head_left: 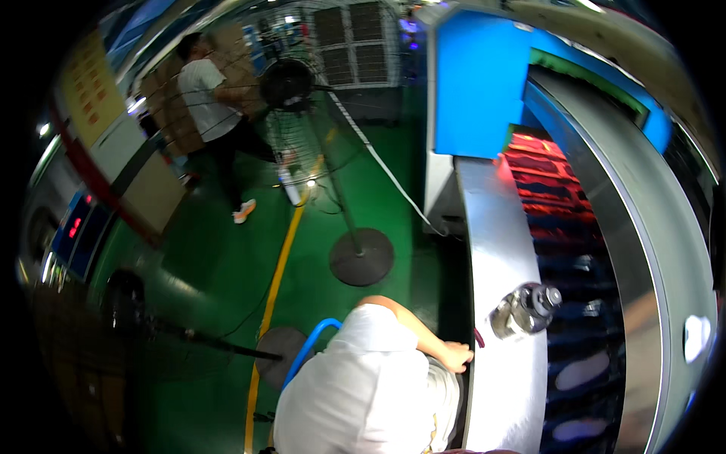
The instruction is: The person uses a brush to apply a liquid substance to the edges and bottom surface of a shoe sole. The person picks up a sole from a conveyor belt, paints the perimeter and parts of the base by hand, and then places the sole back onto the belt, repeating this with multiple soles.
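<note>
Bottle lying on steel ledge, just beside co-worker's hand; wearer's own hands unseen

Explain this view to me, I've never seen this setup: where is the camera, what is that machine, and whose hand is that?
There is one picture, from a wide fisheye camera worn on a person's head and looking down, so straight edges look curved. On the right runs a conveyor: a dark belt carrying pale oval pieces between curved steel ledges. Further up, the belt passes into a blue housing with a red glow at its mouth. A shiny metal fitting sits on the near ledge.

At the bottom is a person in a white top, apparently a co-worker. That person's hand rests on the ledge's edge and holds nothing. I cannot pick out the wearer's own hands.

On the green floor stand a pedestal fan and another person further back.
</note>
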{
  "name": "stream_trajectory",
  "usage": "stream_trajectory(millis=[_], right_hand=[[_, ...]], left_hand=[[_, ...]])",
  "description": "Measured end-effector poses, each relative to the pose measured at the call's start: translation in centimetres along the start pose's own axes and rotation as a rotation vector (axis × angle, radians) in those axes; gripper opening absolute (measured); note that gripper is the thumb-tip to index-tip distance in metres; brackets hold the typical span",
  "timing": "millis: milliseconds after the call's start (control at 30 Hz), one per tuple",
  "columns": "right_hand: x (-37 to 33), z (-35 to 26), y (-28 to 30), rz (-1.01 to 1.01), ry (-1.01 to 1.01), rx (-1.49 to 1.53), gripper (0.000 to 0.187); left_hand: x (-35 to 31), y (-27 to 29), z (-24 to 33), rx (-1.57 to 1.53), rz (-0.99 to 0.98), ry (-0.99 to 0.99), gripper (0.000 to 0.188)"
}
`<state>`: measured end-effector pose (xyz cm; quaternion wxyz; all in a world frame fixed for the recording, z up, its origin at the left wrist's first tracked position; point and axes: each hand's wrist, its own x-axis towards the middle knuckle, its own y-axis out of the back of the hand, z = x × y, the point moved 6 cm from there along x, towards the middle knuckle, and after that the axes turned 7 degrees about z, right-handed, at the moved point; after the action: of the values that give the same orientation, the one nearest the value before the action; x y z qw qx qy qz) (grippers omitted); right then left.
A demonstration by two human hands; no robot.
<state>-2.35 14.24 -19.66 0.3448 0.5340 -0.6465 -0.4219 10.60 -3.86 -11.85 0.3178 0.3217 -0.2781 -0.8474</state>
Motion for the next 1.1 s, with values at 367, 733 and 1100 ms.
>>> stream_trajectory(millis=[367, 733, 1100], right_hand=[[-16.5, 6.6, 3.7, 0.149, -0.51, 0.013, 0.03], [-15.9, 1.8, 11.4, 0.551, -1.016, 1.284, 0.039], [-12.8, 5.1, 4.3, 1.031, -1.031, 2.627, 0.08]], left_hand=[[-5.2, -3.2, -1.7, 0.502, -0.657, -0.467, 0.07], [-5.4, 10.8, 19.2, 0.087, -0.771, -0.609, 0.046], [0.4, 23.3, 47.0, 0.059, 0.638, -1.462, 0.045]])
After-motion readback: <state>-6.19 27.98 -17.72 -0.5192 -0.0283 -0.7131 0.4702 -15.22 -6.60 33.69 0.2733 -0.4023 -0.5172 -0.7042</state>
